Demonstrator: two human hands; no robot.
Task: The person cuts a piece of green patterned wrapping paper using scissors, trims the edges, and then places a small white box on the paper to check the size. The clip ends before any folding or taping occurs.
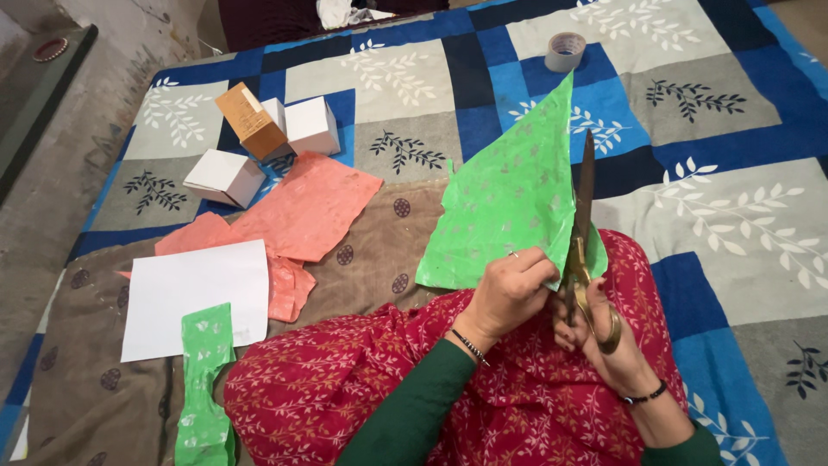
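Presently, the left hand [509, 289] pinches the lower edge of a large green patterned paper sheet [509, 198], held tilted at picture centre over the lap; the right hand [604, 336] grips long brass-handled scissors [585, 233], blades nearly closed and pointing to twelve o'clock along the sheet's right edge. The cut appears part-way: a narrow green paper strip [205, 388] already lies at seven o'clock on a white rectangular paper sheet [194, 293], the bulk of the green remaining whole. Crumpled salmon-pink paper pieces [297, 216] lie at nine o'clock, small white and tan cardboard boxes [267, 129] at ten o'clock, a grey tape roll [565, 50] at one o'clock, on a blue-and-grey patchwork quilt [733, 198].
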